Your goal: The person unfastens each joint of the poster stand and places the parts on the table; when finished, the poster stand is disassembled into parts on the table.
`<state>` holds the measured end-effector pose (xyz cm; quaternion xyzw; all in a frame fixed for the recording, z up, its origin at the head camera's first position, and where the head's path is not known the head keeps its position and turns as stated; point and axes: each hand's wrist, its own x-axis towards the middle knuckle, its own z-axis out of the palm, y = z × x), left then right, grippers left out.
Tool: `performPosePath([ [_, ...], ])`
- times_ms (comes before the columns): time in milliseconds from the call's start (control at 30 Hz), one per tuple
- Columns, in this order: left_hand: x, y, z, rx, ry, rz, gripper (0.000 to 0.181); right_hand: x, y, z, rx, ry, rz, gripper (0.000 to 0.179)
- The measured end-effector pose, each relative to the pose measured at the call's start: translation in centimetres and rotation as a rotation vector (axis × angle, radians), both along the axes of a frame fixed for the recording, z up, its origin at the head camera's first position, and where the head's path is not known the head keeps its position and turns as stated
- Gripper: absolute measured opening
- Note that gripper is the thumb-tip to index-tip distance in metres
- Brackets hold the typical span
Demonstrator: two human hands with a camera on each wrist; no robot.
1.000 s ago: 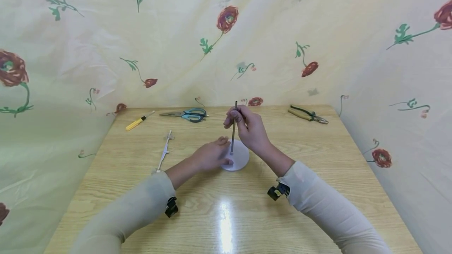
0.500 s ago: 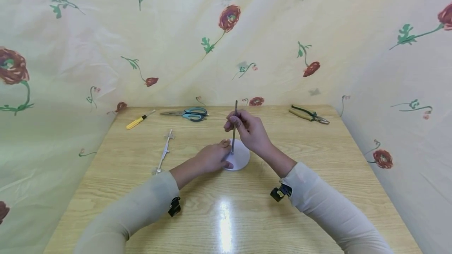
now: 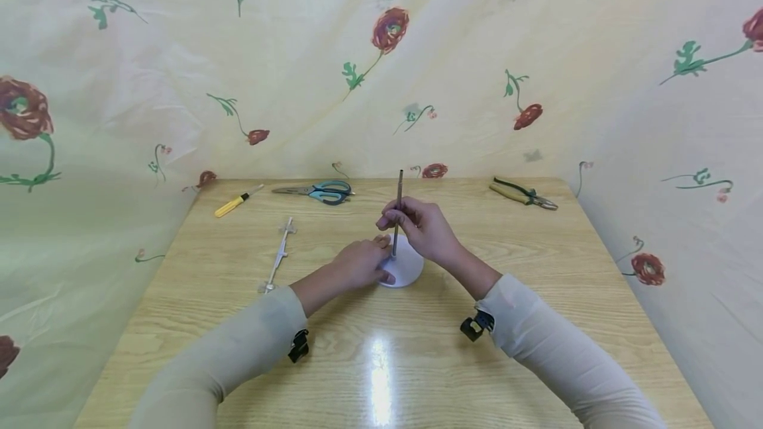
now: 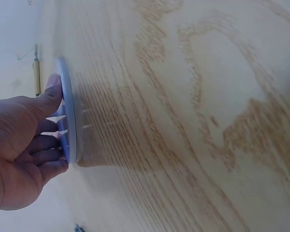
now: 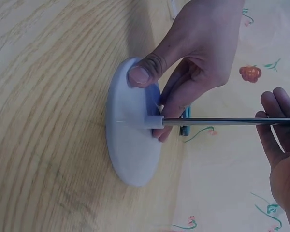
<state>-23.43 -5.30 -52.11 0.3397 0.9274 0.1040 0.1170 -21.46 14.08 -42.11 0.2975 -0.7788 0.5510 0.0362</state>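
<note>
Tabletop (image 3: 512,363) of pale wood under white disc (image 3: 410,263), flowered sheeting (image 3: 298,51) behind

Here we have a yellow screwdriver (image 3: 232,206) at the back left of the wooden table (image 3: 524,270), blue-handled scissors (image 3: 318,190) near it, pliers (image 3: 527,196) across at the right! Closer, we spot a slim white piece (image 3: 279,257), its ends possibly clear plastic; behind, flowered cloth (image 3: 298,51).

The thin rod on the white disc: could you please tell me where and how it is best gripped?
I'd pinch the thin rod around mid-shaft, from the right, as the right hand does: it stands nearly upright, with bare shaft above the collar of the white disc, whose left side the left hand occupies.
</note>
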Motion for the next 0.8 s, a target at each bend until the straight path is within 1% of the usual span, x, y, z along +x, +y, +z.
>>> performPosePath([
  [33, 0.0, 0.0, 0.0, -0.004, 0.006, 0.0, 0.083, 0.0, 0.0, -0.1, 0.004, 0.006, -0.004, 0.014],
  [100, 0.9, 0.3, 2.1, -0.006, -0.024, 0.01, 0.079, 0.0, 0.0, -0.2, 0.006, 0.018, -0.012, 0.015],
  [133, 0.8, 0.3, 1.8, 0.001, -0.006, 0.003, 0.08, 0.0, 0.0, -0.3, 0.006, 0.025, -0.017, 0.015],
  [167, 1.0, 0.3, 2.1, 0.004, -0.001, 0.001, 0.08, -0.1, 0.0, -0.3, 0.004, 0.029, -0.023, 0.016],
  [200, 1.3, 0.5, 2.9, 0.003, -0.015, 0.007, 0.079, -0.1, 0.0, -0.4, 0.002, 0.031, -0.029, 0.016],
  [333, 1.9, 0.7, 3.6, -0.001, 0.006, 0.015, 0.079, 0.0, -0.1, -0.5, -0.012, 0.029, -0.052, 0.017],
  [367, 2.2, 0.9, 4.3, -0.009, -0.009, 0.028, 0.078, 0.0, -0.1, -0.6, -0.016, 0.027, -0.057, 0.017],
  [467, 2.3, 1.1, 4.5, -0.025, -0.017, 0.054, 0.078, 0.1, -0.2, -0.6, -0.029, 0.016, -0.07, 0.017],
  [633, 2.1, 1.2, 4.8, -0.031, -0.056, 0.102, 0.079, 0.3, -0.3, -0.4, -0.043, 0.015, -0.086, 0.016],
  [800, 2.1, 1.2, 5.0, -0.028, -0.076, 0.125, 0.079, 0.2, -0.4, -0.5, -0.053, 0.015, -0.083, 0.016],
])
